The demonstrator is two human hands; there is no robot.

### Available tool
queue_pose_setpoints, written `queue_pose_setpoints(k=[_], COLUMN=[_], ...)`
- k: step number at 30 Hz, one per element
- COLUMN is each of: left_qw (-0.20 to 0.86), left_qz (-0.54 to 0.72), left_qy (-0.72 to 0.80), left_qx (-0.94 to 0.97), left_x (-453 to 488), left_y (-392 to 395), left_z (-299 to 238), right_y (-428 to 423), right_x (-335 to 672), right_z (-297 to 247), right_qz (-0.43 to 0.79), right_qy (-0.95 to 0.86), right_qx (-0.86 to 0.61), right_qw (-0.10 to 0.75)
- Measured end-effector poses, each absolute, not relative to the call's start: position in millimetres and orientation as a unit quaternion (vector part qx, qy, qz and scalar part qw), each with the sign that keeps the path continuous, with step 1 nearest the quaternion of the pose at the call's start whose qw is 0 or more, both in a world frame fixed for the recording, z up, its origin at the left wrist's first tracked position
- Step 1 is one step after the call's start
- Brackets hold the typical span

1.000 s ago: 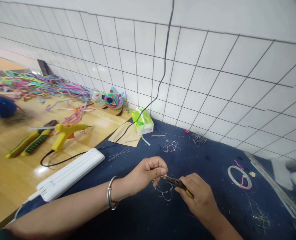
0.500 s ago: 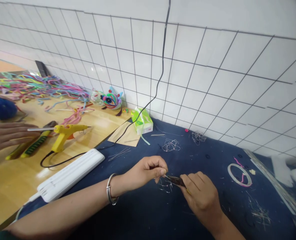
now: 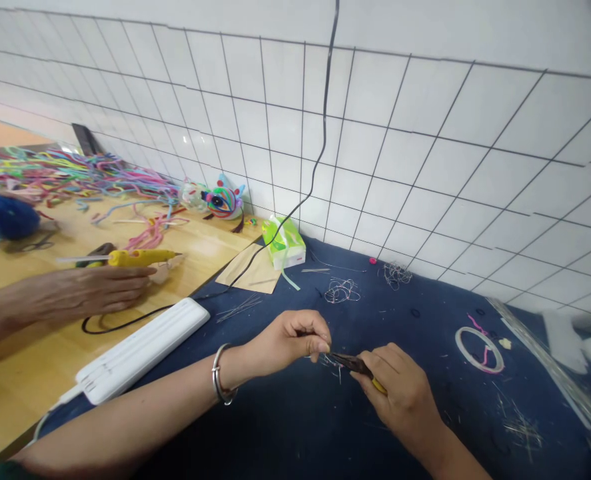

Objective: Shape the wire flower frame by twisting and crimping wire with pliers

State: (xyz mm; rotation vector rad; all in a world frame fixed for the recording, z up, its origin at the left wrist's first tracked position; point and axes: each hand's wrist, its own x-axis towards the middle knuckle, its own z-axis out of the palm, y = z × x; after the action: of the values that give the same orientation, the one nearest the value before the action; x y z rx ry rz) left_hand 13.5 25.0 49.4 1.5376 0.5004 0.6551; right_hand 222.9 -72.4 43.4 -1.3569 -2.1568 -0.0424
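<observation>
My left hand [image 3: 295,340], with a silver bangle at the wrist, is closed in a pinch on thin wire [image 3: 336,368]. Fine bent strands of it hang just below the fingertips. My right hand [image 3: 405,390] is wrapped around yellow-handled pliers [image 3: 352,363], whose dark jaws point left and meet the wire at my left fingertips. The exact grip of the jaw tips is too small to make out. Both hands are over the dark blue mat [image 3: 275,427].
A co-worker's hand [image 3: 100,290] reaches past a yellow glue gun [image 3: 140,257] on the wooden table. A white power strip [image 3: 145,347], green tissue pack [image 3: 284,245], wire coils [image 3: 342,291], a white ring [image 3: 479,350] and wire scraps [image 3: 522,427] lie around. Pipe cleaners [image 3: 100,170] pile up behind.
The pliers have shifted slightly, with more of their yellow handle showing. At left, the co-worker's hand has moved right, in front of the glue gun. My left hand stays nearly in place.
</observation>
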Motion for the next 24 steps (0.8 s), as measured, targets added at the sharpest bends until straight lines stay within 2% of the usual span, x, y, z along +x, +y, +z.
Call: queue_pose_setpoints(k=[12, 24], left_qw=[0.621, 0.568], left_qz=[0.285, 0.284], left_qy=[0.204, 0.185], left_qx=[0.701, 0.750], left_x=[12.5, 10.7], left_y=[26.7, 26.4], left_z=[49.7, 53.1], right_y=[-71.9, -73.5], right_x=[223.2, 225.3], right_z=[44.2, 45.8], right_qz=[-0.018, 0.058], right_qy=[-0.807, -0.807], right_qx=[-0.515, -0.518], right_qw=[0.287, 0.276])
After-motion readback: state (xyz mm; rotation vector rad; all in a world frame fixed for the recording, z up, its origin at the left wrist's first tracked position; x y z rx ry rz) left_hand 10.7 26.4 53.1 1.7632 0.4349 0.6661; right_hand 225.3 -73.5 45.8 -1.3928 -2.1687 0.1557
